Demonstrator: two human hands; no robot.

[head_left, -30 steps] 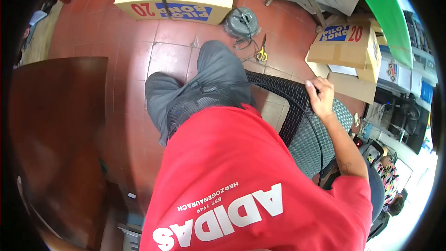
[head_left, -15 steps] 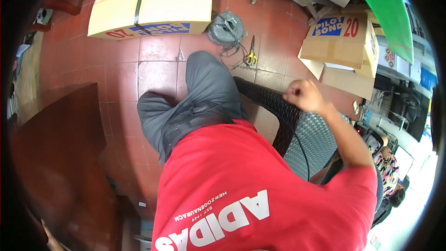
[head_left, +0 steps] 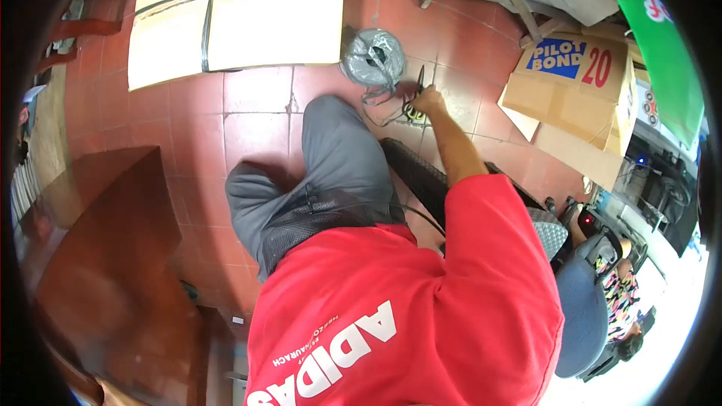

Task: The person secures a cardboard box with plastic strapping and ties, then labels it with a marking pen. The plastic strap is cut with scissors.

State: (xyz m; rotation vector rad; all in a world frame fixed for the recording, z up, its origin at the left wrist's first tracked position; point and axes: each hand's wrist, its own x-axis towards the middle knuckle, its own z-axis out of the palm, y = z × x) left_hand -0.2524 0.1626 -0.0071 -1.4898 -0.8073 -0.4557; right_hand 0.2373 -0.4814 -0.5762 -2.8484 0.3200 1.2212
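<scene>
On the tiled floor, my right hand (head_left: 429, 101) is closed at the handles of the scissors (head_left: 414, 111), which have yellow and black grips and blades pointing away from me. Just left of them lies a roll of grey plastic twine (head_left: 374, 58), its loose strands trailing to the scissors. A large yellowish carton (head_left: 278, 22), bound with dark twine knotted on top, is beyond my knees. What seems to be part of my left arm or hand (head_left: 114, 395) shows at the bottom left edge; its fingers cannot be made out.
A dark woven seat (head_left: 421, 169) is beside my right leg. Brown wooden furniture (head_left: 113, 256) fills the left side. An opened carton (head_left: 568, 94) stands at the upper right, below a green sheet (head_left: 654, 45). Another person (head_left: 620, 297) sits at the far right.
My right hand has moved from above the woven seat forward and left, down to the scissors, and closed on their handles. The view has shifted slightly.
</scene>
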